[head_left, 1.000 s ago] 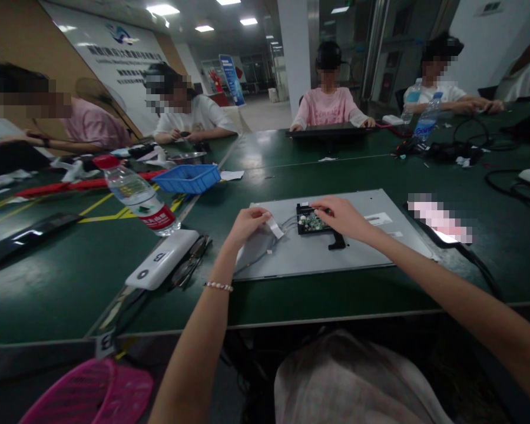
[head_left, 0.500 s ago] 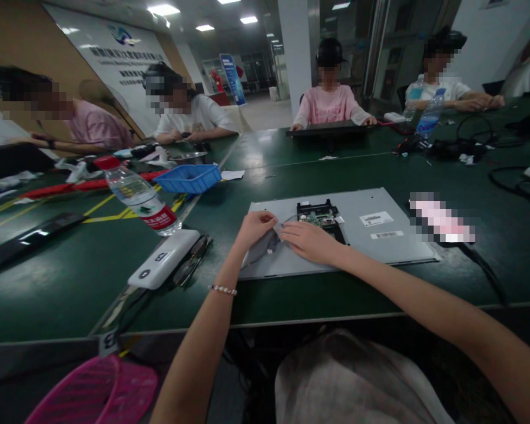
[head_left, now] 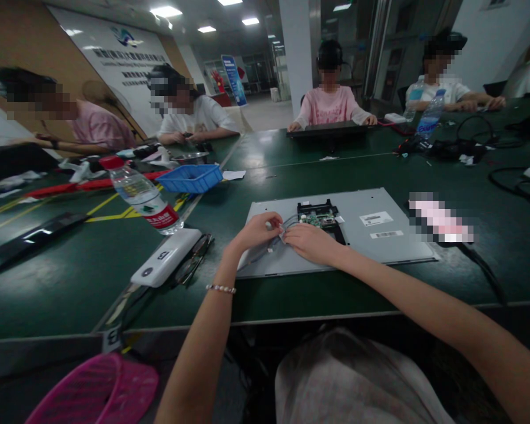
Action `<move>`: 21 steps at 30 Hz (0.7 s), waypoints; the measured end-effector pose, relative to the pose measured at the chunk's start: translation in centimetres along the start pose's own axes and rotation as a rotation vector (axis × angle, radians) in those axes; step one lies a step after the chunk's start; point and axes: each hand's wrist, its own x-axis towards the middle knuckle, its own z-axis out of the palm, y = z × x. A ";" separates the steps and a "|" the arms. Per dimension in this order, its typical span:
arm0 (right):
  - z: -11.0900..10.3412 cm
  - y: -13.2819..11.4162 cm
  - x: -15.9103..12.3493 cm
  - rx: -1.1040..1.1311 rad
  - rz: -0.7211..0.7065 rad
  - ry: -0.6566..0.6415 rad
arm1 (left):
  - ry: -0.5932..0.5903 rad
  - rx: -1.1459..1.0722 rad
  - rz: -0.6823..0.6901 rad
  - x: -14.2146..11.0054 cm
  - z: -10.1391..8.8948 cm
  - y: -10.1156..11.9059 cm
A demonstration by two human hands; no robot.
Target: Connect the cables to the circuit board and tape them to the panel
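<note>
Left hand: the left hand (head_left: 258,231) is curled over the near-left part of the panel, thumb and fingertips closed on a small white strip (head_left: 282,231).
Right hand: the right hand (head_left: 313,242) lies low over the panel with fingers together, their tips at the strip; whether they grip it cannot be told.
White strip: between the two hands' fingertips, at the grey cables (head_left: 261,256).
Cables: they run from the circuit board (head_left: 318,219) towards the left hand and over the panel's left part.
Circuit board: green, within a black bracket (head_left: 317,208), partly hidden by the right hand.
Panel: the grey panel (head_left: 362,203) lies flat on the green counter (head_left: 335,299), two white labels (head_left: 376,218) to the right of the board.
Left of panel: glasses (head_left: 193,260) beside a white power bank (head_left: 166,257), a red-capped bottle (head_left: 143,200), and a blue tray (head_left: 194,183) farther back.
Right of panel: a device with a blurred screen (head_left: 441,219), a black cable (head_left: 483,272) at its near end.
Across the counter: a person in pink (head_left: 328,106) behind a dark flat screen (head_left: 331,131).
</note>
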 end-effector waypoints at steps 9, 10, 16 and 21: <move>-0.6 -1.0 -0.2 0.012 0.007 -0.101 | -0.018 -0.104 -0.083 -0.2 0.3 -1.4; -0.8 -1.2 -0.2 0.013 0.011 -0.117 | -0.022 -0.109 -0.088 -0.2 0.3 -1.4; -1.4 -2.2 -0.2 -0.012 0.063 -0.169 | 0.024 -0.081 -0.061 0.0 0.2 -1.9; -1.3 -2.1 -0.3 0.000 0.075 -0.156 | 0.035 -0.023 -0.042 0.0 0.2 -2.7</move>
